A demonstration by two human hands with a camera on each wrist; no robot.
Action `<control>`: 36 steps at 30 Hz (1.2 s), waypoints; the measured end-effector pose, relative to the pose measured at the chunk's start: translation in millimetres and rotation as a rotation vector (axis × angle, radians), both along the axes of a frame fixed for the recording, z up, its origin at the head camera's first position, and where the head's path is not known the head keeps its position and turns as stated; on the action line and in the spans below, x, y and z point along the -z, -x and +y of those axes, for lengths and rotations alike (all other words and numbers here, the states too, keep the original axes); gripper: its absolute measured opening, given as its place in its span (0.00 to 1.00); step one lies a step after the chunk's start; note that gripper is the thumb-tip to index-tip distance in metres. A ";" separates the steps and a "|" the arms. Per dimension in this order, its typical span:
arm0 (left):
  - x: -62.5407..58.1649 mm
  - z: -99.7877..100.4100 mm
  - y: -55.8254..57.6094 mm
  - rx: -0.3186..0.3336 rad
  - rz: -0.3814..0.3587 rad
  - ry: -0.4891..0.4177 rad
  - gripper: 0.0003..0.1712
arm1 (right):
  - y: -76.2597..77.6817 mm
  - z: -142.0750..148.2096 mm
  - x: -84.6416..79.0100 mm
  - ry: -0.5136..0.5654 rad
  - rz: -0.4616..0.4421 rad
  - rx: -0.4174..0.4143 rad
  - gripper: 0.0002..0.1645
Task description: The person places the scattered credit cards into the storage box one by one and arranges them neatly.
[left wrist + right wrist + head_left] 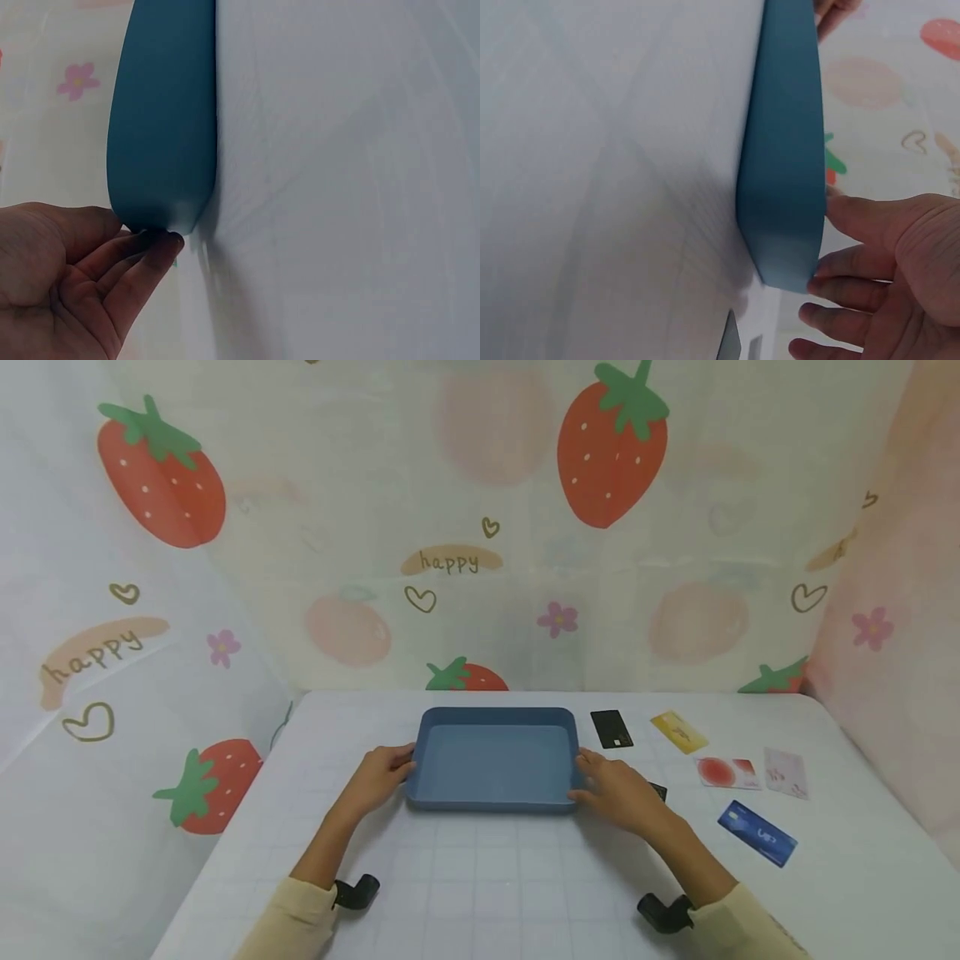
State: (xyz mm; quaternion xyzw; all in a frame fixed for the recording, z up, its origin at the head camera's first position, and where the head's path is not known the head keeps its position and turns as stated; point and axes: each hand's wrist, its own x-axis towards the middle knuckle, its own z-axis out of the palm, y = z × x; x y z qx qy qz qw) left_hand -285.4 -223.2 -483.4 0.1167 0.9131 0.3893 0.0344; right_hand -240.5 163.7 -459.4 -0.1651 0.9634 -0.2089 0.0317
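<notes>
A shallow blue rectangular tray (491, 767) rests on the white table between the two hands. My left hand (381, 779) grips its left end, thumb at the rim and curled fingertips (171, 241) against the outer wall. At the opposite end, my right hand (617, 789) holds the tray with its thumb (859, 217) at the rim and two fingers against the end wall. The other fingers of that hand are spread away from it. Behind the right hand, a dark card (659, 791) is mostly hidden.
To the right lie a black card (612, 729), a yellow card (679, 732), a white card with a red circle (726, 773), a pale pink card (786, 773) and a blue card (757, 832). A strawberry-print curtain (525, 527) hangs behind the table (465, 877) and along both sides.
</notes>
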 end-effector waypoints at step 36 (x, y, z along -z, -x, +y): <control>18.0 -16.3 28.0 0.328 -0.122 -0.290 0.46 | 2.5 23.2 -1.0 0.080 -0.021 -0.041 0.39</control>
